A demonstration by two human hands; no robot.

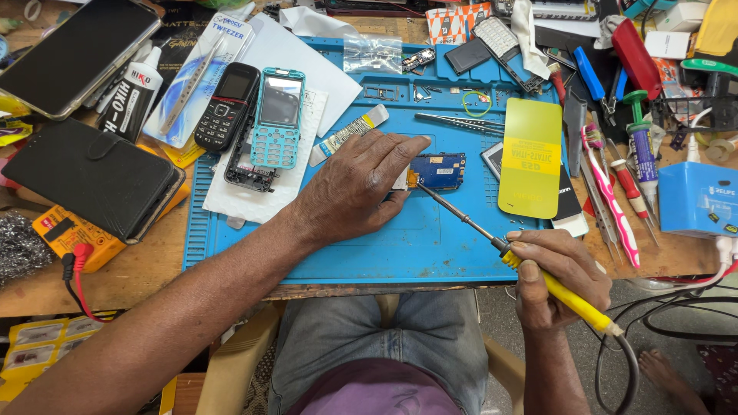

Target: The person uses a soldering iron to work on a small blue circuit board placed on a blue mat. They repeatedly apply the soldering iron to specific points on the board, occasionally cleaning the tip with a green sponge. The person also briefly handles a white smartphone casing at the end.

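Note:
My left hand (355,187) lies flat on the blue work mat (400,246), its fingers pressing down the left end of a small blue circuit board (440,170). My right hand (555,275) grips the yellow handle of a soldering iron (573,300) at the mat's near right edge. The iron's thin metal tip reaches up and left to the board's left edge, beside my left fingertips. A black cable runs from the handle down to the right.
A teal keypad phone shell (278,117) and a black keypad phone (226,106) lie at the mat's left. Tweezers (460,121), a yellow film sheet (530,157), a pink brush (611,196), screwdrivers, a black wallet case (92,177) and a yellow multimeter (73,237) surround the mat.

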